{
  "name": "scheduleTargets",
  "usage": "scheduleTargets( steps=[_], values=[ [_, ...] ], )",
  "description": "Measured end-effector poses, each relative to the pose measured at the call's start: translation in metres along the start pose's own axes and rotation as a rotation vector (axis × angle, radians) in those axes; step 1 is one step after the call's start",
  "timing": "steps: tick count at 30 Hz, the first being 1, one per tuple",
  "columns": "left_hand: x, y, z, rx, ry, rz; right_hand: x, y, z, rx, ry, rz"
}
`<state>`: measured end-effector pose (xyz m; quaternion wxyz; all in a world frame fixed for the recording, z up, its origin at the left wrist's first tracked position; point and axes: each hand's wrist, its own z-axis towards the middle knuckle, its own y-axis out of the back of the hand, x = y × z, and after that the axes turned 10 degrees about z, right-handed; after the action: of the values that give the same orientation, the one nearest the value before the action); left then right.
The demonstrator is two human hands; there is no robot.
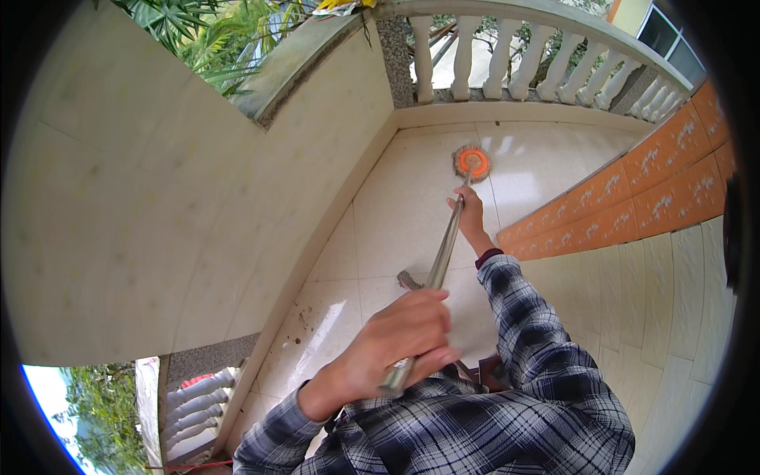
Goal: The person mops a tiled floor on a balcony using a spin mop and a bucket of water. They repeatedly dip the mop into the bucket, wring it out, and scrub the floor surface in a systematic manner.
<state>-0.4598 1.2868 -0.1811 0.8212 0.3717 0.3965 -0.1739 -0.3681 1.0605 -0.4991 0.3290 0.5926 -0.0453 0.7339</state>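
My left hand (404, 341) is closed around the upper end of a metal mop pole (444, 255), close to my chest. Farther down the same pole, my right hand (469, 208) grips it with the arm stretched forward. At the pole's far end, a round mop head (472, 161) with an orange disc and a brownish fringe rests on the glossy tiled floor (404, 196), short of the balustrade. A plaid sleeve covers each arm.
A pale wall (178, 208) runs along the left. White balusters (466, 59) stand beyond the mop head. Orange tiles (629, 196) line the lower wall at right. Brown specks (297, 340) lie on the floor at lower left, and a small grey object (408, 280) beside the pole.
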Motion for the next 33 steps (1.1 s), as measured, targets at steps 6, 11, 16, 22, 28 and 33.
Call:
scheduleTargets(
  steps=[6,11,16,22,28,33],
  values=[
    [0.033,0.003,-0.002,-0.228,0.131,0.108,-0.028,-0.065,0.039,0.062,0.107,0.116],
    [0.002,0.032,-0.033,-0.410,0.407,0.267,-0.031,-0.151,0.005,0.210,0.310,0.176],
    [-0.092,0.074,-0.060,-0.855,0.540,0.356,0.131,-0.184,-0.078,0.646,0.235,0.387],
    [-0.171,0.103,-0.100,-1.183,0.378,0.041,0.208,-0.175,-0.162,1.008,0.314,0.431],
    [-0.171,0.100,-0.106,-1.035,0.146,-0.094,0.216,-0.151,-0.148,0.979,0.320,0.382],
    [-0.116,0.065,-0.069,-0.894,0.226,0.091,0.161,-0.143,-0.082,0.738,0.312,0.206]
  ],
)
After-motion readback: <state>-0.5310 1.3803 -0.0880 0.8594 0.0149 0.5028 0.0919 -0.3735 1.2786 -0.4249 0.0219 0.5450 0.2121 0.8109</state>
